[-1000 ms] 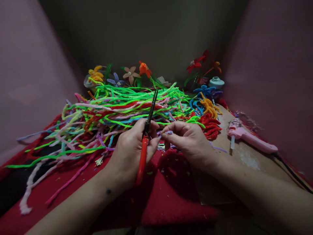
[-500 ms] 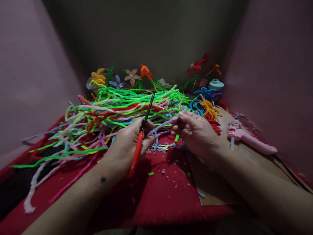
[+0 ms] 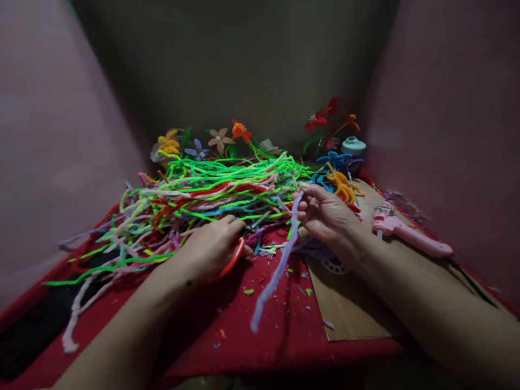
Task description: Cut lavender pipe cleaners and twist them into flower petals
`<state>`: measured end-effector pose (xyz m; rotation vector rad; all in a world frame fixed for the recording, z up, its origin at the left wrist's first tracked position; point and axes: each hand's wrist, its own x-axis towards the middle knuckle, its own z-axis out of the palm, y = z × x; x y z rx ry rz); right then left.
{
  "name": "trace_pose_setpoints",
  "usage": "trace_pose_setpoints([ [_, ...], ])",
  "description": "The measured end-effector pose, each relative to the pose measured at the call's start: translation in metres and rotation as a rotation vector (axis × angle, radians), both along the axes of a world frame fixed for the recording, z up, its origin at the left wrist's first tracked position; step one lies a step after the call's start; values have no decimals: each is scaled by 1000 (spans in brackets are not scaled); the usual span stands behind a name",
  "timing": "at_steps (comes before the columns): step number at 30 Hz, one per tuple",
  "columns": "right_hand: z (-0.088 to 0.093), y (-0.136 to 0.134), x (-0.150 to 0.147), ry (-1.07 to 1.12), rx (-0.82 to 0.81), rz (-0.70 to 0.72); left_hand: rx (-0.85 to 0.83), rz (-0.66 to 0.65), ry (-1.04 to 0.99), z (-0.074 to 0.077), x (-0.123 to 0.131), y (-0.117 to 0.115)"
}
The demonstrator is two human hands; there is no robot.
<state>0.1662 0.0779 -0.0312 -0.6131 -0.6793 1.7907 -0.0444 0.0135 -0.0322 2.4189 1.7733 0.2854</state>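
Observation:
My right hand [image 3: 327, 214] pinches the upper end of a lavender pipe cleaner [image 3: 278, 271], which hangs down in a slight curve over the red cloth [image 3: 227, 336]. Low at the near edge of the pipe cleaner pile, my left hand [image 3: 213, 244] is closed round long-nose pliers [image 3: 233, 260]. Their red handle shows below my fingers; the jaws are mostly hidden among the strands. A large heap of pipe cleaners [image 3: 227, 170], mainly bright green with pink, red and blue, lies beyond both hands. A purple pipe cleaner [image 3: 264, 228] lies between them.
A pink glue gun [image 3: 414, 233] rests on a cardboard sheet [image 3: 349, 309] at the right. Fuzzy flowers, one orange [image 3: 240, 131], stand along the back. Blue and yellow petal pieces [image 3: 343, 183] lie beyond my right hand. Small clippings [image 3: 248, 292] dot the cloth.
My left hand has lowered with the pliers toward the cloth and let go of the lavender pipe cleaner. Its free end now hangs down from my right hand.

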Motion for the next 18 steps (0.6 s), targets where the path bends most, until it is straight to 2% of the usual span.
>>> trace_pose_setpoints([
  [3,-7,-5,-3,-42,109,72,100,-20,200,-9,3,-1],
  [6,-11,-8,-5,-71,178,83,100,-70,136,-9,-3,2],
  [11,-12,-7,-6,-66,136,15,155,-132,-304,0,4,-3],
  [15,-13,-7,-7,-56,64,-32,184,-291,-598,2,26,-18],
  [18,-13,-6,-7,-35,9,-11,190,-218,-858,6,35,-24],
])
